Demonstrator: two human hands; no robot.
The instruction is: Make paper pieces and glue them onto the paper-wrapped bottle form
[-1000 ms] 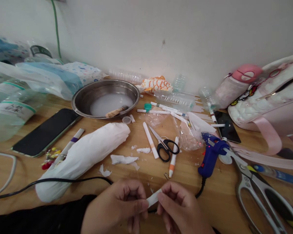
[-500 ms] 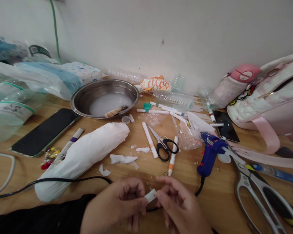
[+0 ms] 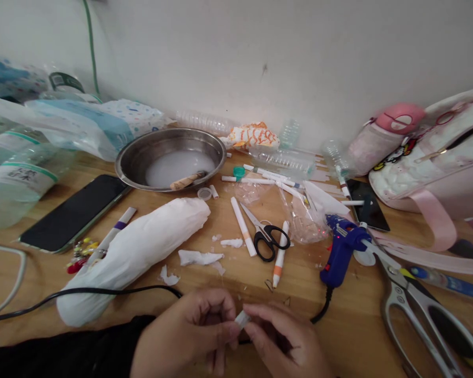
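Observation:
At the near edge of the table, my left hand (image 3: 193, 331) pinches a small white piece (image 3: 242, 318) between thumb and forefinger. It looks like folded paper or tissue, mostly covered by fingers. My right hand (image 3: 286, 338) grips its other end, fingertips close to the left thumb. Torn white scraps (image 3: 200, 257) lie just beyond the hands. To the left rests a long white wrapped form (image 3: 137, 252). Black-handled scissors (image 3: 265, 236) and an orange-banded marker (image 3: 280, 257) lie ahead of my right hand.
A metal basin (image 3: 128, 176) holds cloudy liquid and a brush with a wooden handle. A blue glue gun (image 3: 339, 257) and large metal scissors (image 3: 402, 299) lie right; a phone (image 3: 74, 212) lies left. The black cord (image 3: 150, 289) crosses the white form. Plastic bottles (image 3: 279, 160) line the wall.
My right hand's fingers have closed in over the upper end of the small white piece, and less of it shows. The left hand stays nearly in place. The view has shifted slightly.

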